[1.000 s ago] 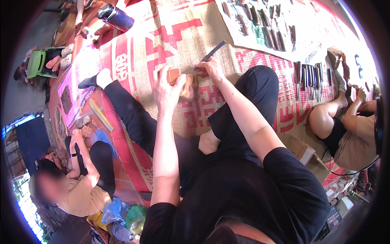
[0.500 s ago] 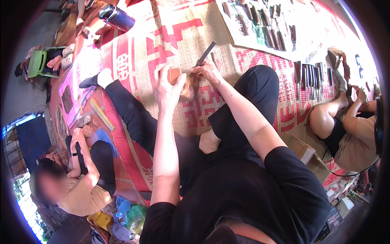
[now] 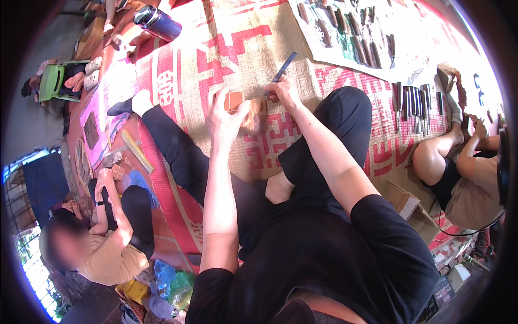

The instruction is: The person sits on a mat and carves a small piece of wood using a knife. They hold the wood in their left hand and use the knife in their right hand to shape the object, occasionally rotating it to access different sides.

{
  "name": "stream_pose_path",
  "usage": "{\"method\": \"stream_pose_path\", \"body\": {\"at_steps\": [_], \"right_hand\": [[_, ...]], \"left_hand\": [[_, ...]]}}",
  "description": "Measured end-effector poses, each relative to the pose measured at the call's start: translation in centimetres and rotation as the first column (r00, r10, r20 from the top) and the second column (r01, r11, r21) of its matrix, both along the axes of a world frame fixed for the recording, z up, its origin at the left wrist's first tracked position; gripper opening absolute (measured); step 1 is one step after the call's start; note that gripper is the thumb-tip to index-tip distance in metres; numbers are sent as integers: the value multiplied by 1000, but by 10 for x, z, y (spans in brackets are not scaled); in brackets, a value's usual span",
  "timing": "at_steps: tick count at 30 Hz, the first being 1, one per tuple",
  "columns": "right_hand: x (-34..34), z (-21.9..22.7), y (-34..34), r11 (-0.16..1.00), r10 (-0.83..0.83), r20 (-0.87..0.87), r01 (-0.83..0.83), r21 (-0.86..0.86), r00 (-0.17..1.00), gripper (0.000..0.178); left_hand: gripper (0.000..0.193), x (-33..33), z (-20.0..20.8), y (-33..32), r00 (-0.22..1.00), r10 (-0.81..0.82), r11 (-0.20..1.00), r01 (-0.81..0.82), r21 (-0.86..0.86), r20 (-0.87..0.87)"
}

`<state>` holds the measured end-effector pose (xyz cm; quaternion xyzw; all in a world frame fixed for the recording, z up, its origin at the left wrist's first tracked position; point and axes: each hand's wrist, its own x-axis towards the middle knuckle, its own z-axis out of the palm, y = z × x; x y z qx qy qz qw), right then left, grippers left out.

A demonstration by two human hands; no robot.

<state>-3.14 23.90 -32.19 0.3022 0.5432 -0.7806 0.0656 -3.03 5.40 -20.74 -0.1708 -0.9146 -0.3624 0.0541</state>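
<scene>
My left hand (image 3: 222, 120) grips a reddish-brown block (image 3: 234, 100) with fine lines across its flat face. Below the thumb a tan, rough-looking lump (image 3: 252, 116) shows; whether it is joined to the block I cannot tell. Just to the right, my right hand (image 3: 286, 93) is closed round a dark, flat, narrow bar-shaped tool (image 3: 284, 66). One end of the tool points up and away from me; its lower end is mostly hidden by the fingers. A small gap separates the right hand from the block.
Rows of carving tools (image 3: 361, 38) lie on a pale sheet at far right, with more tools (image 3: 413, 108) beyond my right knee. A dark blue flask (image 3: 157, 22) stands far left. A co-worker (image 3: 110, 237) sits left, another (image 3: 469, 178) right. Near me is a cardboard box (image 3: 402, 197).
My right hand has shifted slightly right with the dark tool, away from the block. More of the tan lump shows. The left hand still holds the block and has barely moved.
</scene>
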Motion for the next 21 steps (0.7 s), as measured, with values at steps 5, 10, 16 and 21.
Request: {"method": "stream_pose_path", "body": {"at_steps": [5, 10, 16, 21], "right_hand": [[2, -4, -11, 993, 119, -124, -119, 7, 985, 13], [1, 0, -4, 999, 33, -50, -35, -30, 998, 12], [3, -5, -10, 974, 209, -135, -194, 120, 968, 17], [0, 18, -5, 988, 70, -68, -60, 142, 995, 14]], "left_hand": [[47, 4, 8, 2, 998, -23, 999, 22, 31, 54], [47, 6, 8, -2, 999, -40, 999, 40, 31, 16], [47, 8, 11, 2, 998, -44, 998, 42, 39, 42], [46, 7, 10, -1, 998, -58, 998, 58, 27, 1]]}}
